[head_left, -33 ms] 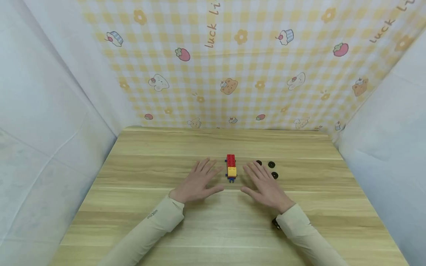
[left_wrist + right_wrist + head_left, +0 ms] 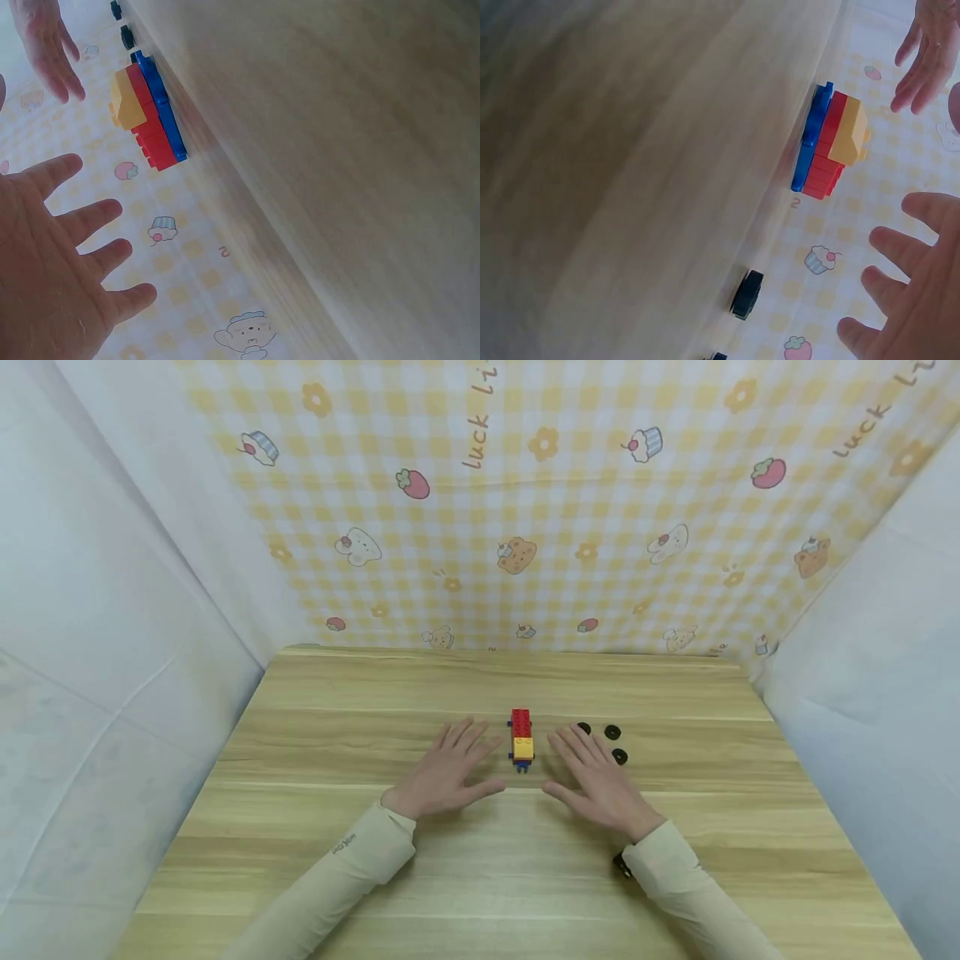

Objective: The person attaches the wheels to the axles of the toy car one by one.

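Observation:
Between the two hands stands a small toy vehicle (image 2: 522,735) of building bricks, apart from both. Its blue base (image 2: 161,105) carries red bricks (image 2: 823,174) and a sloped yellow brick (image 2: 848,133). To the vehicle's left is my left hand (image 2: 446,772), palm down with fingers spread and nothing in its grasp. My right hand (image 2: 600,785) mirrors it on the other side, fingers straight and holding nothing. Black toy wheels lie by the right hand: one (image 2: 583,727) partly hidden at the fingertips, another (image 2: 612,732) farther back, and a third (image 2: 619,757) beside the fingers.
Wood-grain tabletop (image 2: 480,877) extends around the hands. A yellow checked cloth (image 2: 480,510) hangs behind its far edge, with white sheets at the left (image 2: 97,693) and right (image 2: 885,693). Some small black object (image 2: 622,864) shows at the right cuff.

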A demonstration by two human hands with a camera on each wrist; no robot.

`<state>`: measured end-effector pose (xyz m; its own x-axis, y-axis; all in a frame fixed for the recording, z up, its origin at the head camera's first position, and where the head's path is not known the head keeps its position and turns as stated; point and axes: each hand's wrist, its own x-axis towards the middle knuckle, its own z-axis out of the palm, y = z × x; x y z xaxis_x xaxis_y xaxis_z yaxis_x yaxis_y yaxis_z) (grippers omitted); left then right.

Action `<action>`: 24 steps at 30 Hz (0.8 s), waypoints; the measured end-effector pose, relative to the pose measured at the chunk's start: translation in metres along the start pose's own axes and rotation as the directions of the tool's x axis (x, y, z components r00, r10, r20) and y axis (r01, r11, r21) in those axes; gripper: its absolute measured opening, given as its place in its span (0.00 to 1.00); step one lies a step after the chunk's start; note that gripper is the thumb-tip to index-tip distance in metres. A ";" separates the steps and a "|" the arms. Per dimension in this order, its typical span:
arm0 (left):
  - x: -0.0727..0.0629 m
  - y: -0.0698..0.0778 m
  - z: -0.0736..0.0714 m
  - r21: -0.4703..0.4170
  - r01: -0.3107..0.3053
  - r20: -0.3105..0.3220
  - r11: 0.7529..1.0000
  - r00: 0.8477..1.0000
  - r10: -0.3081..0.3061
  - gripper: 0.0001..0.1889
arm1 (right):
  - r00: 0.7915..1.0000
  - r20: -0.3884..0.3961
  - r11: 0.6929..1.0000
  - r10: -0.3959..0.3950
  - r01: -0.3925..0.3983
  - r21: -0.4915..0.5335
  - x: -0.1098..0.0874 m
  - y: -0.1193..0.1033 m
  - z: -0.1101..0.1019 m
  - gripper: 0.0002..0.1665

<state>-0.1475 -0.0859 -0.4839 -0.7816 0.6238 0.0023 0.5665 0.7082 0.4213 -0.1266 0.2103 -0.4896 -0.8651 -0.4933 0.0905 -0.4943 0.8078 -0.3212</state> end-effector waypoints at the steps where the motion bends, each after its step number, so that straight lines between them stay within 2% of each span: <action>1: 0.000 0.000 0.000 -0.002 -0.003 -0.004 1.000 1.000 0.003 0.40 | 1.000 -0.004 1.000 -0.001 0.001 -0.003 0.000 0.000 0.000 0.46; 9: 0.000 0.002 -0.005 -0.004 -0.010 -0.028 1.000 1.000 0.010 0.39 | 0.999 -0.049 1.000 -0.005 0.005 0.005 0.003 0.001 -0.002 0.43; 17: 0.003 0.003 -0.005 -0.020 -0.026 -0.065 0.999 0.998 0.025 0.36 | 0.984 -0.148 0.994 0.102 -0.096 0.049 0.003 0.003 -0.006 0.33; 20: 0.005 0.003 -0.004 -0.038 -0.020 -0.076 0.999 0.997 0.017 0.35 | 0.975 -0.159 0.987 0.155 -0.149 0.053 0.003 0.006 -0.006 0.30; 24: 0.009 0.004 -0.003 -0.064 0.023 -0.089 0.998 0.996 -0.029 0.33 | 0.962 -0.144 0.970 0.234 -0.223 0.093 0.002 0.013 -0.006 0.29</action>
<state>-0.1526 -0.0782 -0.4791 -0.8176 0.5714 0.0706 0.5305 0.7000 0.4781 -0.1351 0.2219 -0.4875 -0.9598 -0.2388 0.1472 -0.2792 0.8638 -0.4194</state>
